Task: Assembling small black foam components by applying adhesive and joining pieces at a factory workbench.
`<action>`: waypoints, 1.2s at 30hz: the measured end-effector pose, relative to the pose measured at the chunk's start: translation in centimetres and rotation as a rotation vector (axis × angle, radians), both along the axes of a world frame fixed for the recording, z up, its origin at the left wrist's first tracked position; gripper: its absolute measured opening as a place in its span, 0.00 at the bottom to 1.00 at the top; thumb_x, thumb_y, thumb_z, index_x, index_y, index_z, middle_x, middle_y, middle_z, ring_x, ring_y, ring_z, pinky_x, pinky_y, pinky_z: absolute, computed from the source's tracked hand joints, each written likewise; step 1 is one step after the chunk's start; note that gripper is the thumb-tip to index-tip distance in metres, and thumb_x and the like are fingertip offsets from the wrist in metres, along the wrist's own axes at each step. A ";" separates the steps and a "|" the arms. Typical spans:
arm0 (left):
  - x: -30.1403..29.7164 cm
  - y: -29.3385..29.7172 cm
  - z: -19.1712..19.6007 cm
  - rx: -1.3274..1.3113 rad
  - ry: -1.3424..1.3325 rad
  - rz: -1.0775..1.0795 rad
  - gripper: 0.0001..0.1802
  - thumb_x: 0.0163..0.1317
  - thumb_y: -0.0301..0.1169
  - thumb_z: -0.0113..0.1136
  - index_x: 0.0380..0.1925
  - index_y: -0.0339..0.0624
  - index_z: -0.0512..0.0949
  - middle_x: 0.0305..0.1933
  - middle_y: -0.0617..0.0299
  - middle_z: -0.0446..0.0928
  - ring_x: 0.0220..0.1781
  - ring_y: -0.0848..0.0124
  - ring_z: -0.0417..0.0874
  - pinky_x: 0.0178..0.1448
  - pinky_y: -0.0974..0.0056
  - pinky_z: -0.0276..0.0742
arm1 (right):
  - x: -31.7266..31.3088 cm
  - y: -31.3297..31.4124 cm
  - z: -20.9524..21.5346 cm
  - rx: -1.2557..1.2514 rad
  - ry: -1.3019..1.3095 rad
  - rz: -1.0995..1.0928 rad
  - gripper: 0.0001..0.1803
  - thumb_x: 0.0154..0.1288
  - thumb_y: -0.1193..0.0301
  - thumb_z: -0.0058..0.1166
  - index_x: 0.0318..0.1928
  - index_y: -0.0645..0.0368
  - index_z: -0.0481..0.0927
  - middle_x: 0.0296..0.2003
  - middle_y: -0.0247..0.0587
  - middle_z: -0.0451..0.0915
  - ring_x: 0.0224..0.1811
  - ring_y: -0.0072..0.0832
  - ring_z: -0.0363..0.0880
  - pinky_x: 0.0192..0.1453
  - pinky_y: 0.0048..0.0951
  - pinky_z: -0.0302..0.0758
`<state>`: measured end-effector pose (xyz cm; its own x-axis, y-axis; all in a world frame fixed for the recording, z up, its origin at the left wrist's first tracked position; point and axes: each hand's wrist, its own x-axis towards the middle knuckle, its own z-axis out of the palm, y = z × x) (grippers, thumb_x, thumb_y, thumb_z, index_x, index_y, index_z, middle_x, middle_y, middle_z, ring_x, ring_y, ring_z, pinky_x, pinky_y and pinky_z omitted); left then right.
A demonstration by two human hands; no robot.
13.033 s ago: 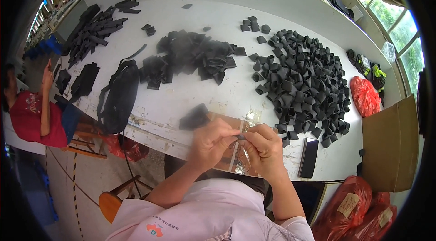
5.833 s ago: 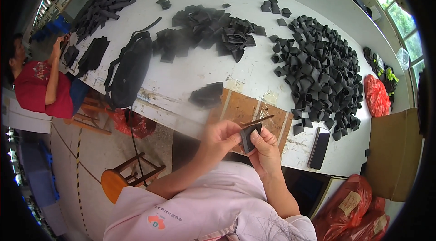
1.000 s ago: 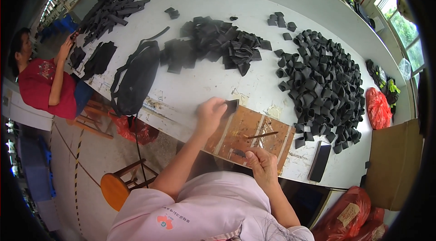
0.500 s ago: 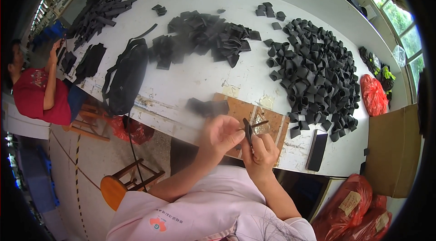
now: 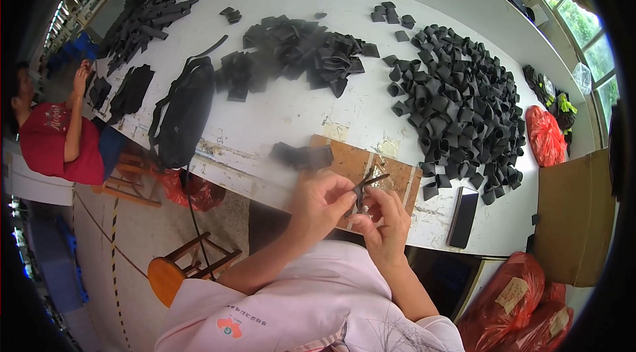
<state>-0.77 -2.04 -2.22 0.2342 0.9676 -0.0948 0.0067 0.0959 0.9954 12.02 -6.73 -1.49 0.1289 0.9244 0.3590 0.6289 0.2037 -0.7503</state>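
My left hand (image 5: 319, 206) pinches a small black strip piece (image 5: 360, 190) between thumb and fingertips, over the near edge of the brown board (image 5: 404, 186). Curled in from the other side, my right hand (image 5: 385, 219) has its fingertips at the same piece. A thin dark pointed end (image 5: 378, 179) sticks out above the fingers to the right; whether it belongs to the strip or to a tool I cannot tell. On the board's left end lies a short stack of black strip pieces (image 5: 301, 156), slightly blurred.
A big heap of black loops (image 5: 464, 100) covers the table's right side. Flat black pieces (image 5: 285, 54) lie mid-table, beside a black bag (image 5: 185, 110). A phone (image 5: 462, 218) rests near the front edge. At the left, a co-worker in a red shirt (image 5: 56, 140) works near a stool (image 5: 169, 279).
My right hand has loosened from a tight fist, its fingers now curled more openly at the piece. The dark ends between my hands have shifted slightly and now form a V.
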 end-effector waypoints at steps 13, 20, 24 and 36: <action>0.6 0.0 1.3 -0.397 -0.548 0.120 0.08 0.49 0.16 0.53 0.30 0.36 0.71 0.23 0.64 0.74 0.13 0.86 0.61 0.14 0.79 0.53 | 0.3 1.5 -0.1 -0.066 0.221 -0.120 0.04 0.48 0.82 0.51 0.27 0.65 0.77 0.21 0.36 0.73 0.19 0.26 0.71 0.23 0.25 0.68; 2.0 -1.2 0.8 0.068 -0.198 0.112 0.06 0.51 0.16 0.47 0.29 0.34 0.71 0.27 0.65 0.75 0.16 0.89 0.61 0.19 0.80 0.55 | 1.5 0.9 0.1 -0.623 1.797 0.139 0.08 0.57 0.72 0.53 0.25 0.64 0.75 0.18 0.31 0.66 0.18 0.16 0.57 0.18 0.18 0.53; -0.2 1.8 0.1 -0.192 -0.369 0.213 0.06 0.54 0.18 0.46 0.30 0.34 0.72 0.25 0.62 0.75 0.13 0.85 0.62 0.16 0.79 0.56 | 3.6 0.2 3.3 -0.268 1.204 0.296 0.13 0.60 0.66 0.50 0.26 0.65 0.73 0.19 0.34 0.68 0.18 0.16 0.60 0.20 0.17 0.56; 1.0 -0.1 3.7 -0.336 -0.591 -0.165 0.06 0.54 0.22 0.56 0.34 0.38 0.74 0.25 0.67 0.75 0.16 0.87 0.64 0.18 0.80 0.58 | 2.6 1.9 3.6 -0.324 1.284 0.323 0.12 0.61 0.63 0.52 0.30 0.61 0.73 0.23 0.30 0.69 0.20 0.13 0.59 0.20 0.14 0.56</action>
<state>0.26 -2.17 1.51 0.4796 0.8557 -0.1941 -0.4857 0.4431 0.7534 14.61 -4.80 2.13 -0.0311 0.9958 -0.0857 -0.5835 -0.0877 -0.8073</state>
